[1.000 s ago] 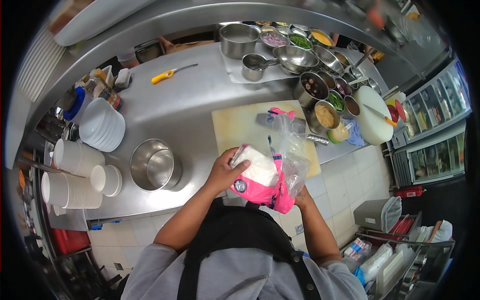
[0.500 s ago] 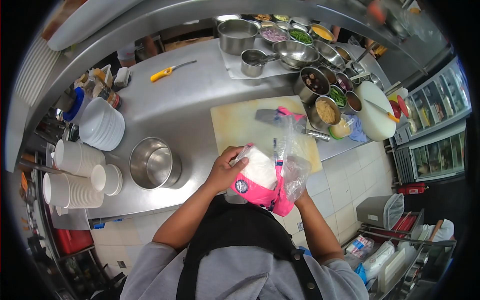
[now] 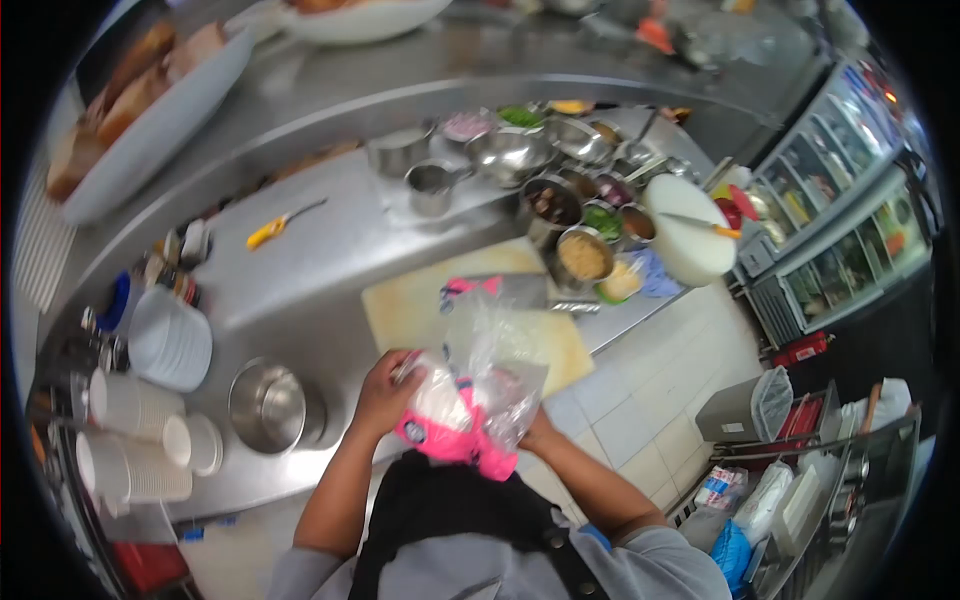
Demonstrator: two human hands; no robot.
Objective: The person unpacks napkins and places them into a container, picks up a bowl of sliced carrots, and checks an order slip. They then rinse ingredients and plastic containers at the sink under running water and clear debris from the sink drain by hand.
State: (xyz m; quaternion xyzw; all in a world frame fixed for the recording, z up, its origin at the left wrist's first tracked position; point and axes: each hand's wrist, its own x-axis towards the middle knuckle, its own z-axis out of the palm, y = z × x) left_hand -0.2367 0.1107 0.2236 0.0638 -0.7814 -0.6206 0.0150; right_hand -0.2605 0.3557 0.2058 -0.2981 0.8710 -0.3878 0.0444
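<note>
My left hand (image 3: 383, 397) is closed on the left side of a pink and clear plastic bag (image 3: 419, 434), which has something white inside. My right hand (image 3: 540, 430) grips the bag's right side; some of its fingers are hidden behind the crumpled clear plastic. Just beyond the bag lies a cutting board (image 3: 405, 303). On the board rest a wide-bladed knife (image 3: 524, 292) and a torn pink scrap of plastic (image 3: 468, 287). To the left, a round steel pot (image 3: 268, 405) stands on the steel counter.
White bowls (image 3: 170, 345) and stacked tubs (image 3: 130, 468) line the left side. A yellow lighter (image 3: 268, 232) lies farther back. Steel containers of ingredients (image 3: 585, 257) and a round white board with a knife (image 3: 690, 240) stand at the right. A shelf (image 3: 440, 95) overhangs the counter.
The view has tilted up and turned right, so the counter sits lower and farther left, and food on the shelf now shows. Both hands still hold the bag.
</note>
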